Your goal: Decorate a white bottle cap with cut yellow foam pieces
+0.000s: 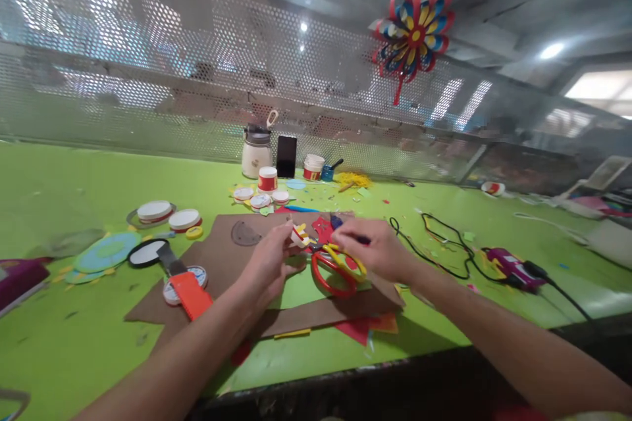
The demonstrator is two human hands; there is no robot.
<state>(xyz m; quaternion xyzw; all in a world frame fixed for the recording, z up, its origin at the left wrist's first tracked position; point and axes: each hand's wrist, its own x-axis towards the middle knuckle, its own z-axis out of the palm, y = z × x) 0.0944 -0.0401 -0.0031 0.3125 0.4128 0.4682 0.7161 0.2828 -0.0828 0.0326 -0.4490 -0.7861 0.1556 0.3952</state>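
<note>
My left hand (270, 262) is closed, its thumb and fingers pinching a small white, red and yellow paper piece (299, 235). Opposite it, my right hand (378, 248) is closed around a slim dark tool (364, 239) whose kind I cannot make out. Between and below the hands lie scissors (334, 276) with one red and one yellow handle loop. A red cut-out (323, 229) lies just past them. Under all this is a brown cardboard sheet (227, 230) with a green paper (296, 293) on it. A grey protractor (245, 233) rests at the sheet's far left.
An orange-handled cutter (191, 296) and a black-rimmed magnifier (148, 252) lie at left. White-lidded tubs (185, 219) and a jar (257, 154) stand farther back. A purple device (513, 270) with black cable sits at right. A paper flower (415, 36) is above the mesh panel.
</note>
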